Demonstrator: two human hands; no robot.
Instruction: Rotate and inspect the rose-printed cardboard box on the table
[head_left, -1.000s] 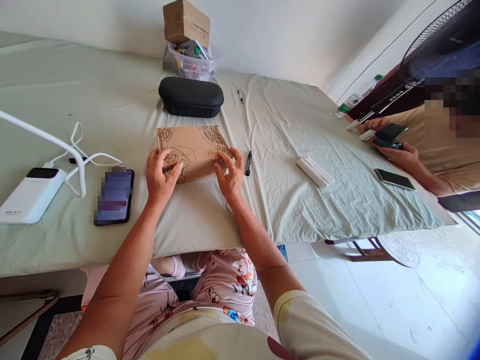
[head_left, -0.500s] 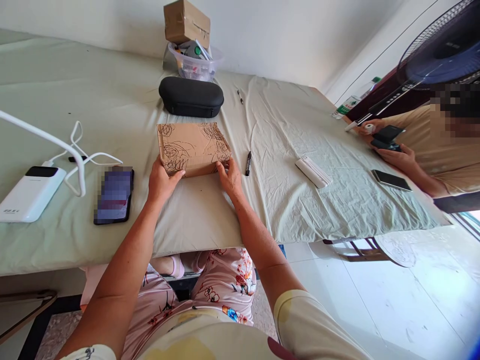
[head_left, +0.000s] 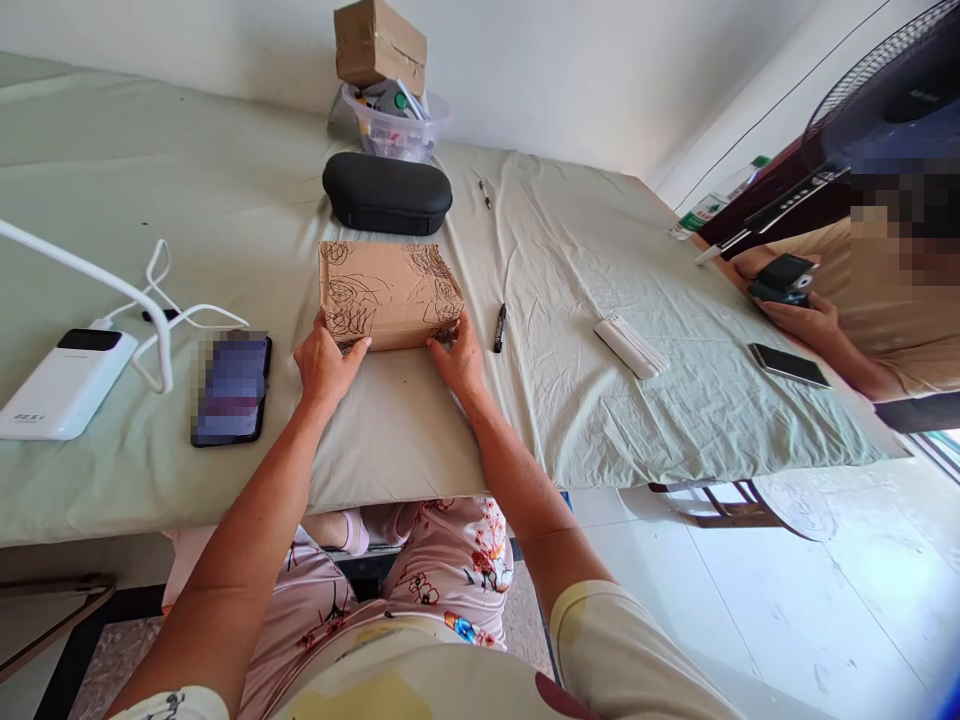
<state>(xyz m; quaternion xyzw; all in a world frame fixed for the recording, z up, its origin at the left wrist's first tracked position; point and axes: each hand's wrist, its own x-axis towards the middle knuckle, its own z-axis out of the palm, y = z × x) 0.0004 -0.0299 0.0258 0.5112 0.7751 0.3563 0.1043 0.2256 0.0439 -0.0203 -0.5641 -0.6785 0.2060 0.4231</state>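
Cardboard box (head_left: 386,290) is being held loosely at its near corners by the half-curled fingers of left hand (head_left: 324,366) and right hand (head_left: 457,362); if skewed, the marker (head_left: 499,328) risks being knocked.

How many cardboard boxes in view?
2. One scribbled box, with the left hand and right hand touching its near corners; one plain box atop the clear tub by the far wall. Others may be hidden.

The scene is brightly and evenly lit by daylight; shadows are kept soft; edges are bent by the wide lens; some patches are pixelated.
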